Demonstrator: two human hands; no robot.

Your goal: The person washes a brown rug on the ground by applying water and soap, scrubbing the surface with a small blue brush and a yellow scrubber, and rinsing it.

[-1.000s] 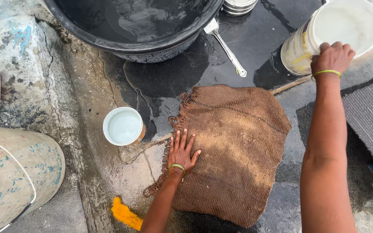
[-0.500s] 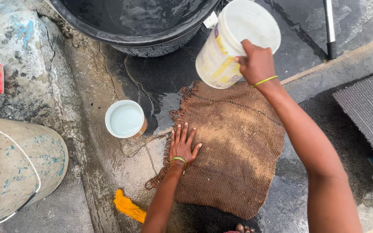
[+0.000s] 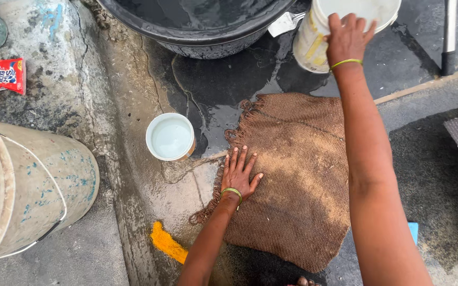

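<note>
The brown mat [image 3: 298, 180] lies flat on the wet ground, coarse and woven, with a frayed fringe along its left edge and a paler, dusty patch across the middle. The left hand [image 3: 241, 175] rests palm down on its left edge, fingers spread open. Just beside it stands a small white cup [image 3: 170, 136] of water. Farther off, the right hand [image 3: 348, 37] grips the rim of a white bucket [image 3: 314, 39], beside the black tub [image 3: 202, 32].

Left hand [image 3: 241, 175] lay flat, palm down, fingers spread, arm reaching forward from the lower edge, while right arm stretched fully ahead, right hand [image 3: 347, 36] curled in a grip, thin bands on both wrists.
</note>
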